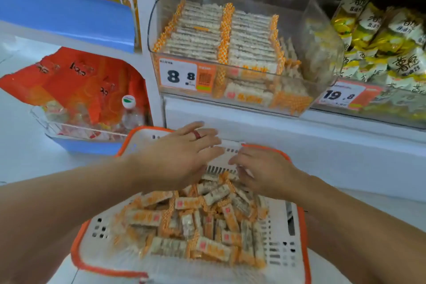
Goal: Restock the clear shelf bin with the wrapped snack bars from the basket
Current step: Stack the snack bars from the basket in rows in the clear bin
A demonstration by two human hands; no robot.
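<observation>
Snack bars heaped loose in basket at lower centre, clear bin above already holding two neat rows, left hand spread flat, right hand curled, grasp unclear.

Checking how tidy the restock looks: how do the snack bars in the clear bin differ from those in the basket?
The bars in the clear bin stand on edge in neat packed rows; the bars in the basket lie flat in a loose jumble, pointing every way. The clear bin sits up on the shelf; the basket is low, under both hands. Both lots share the same orange-checked wrapper ends.
</observation>
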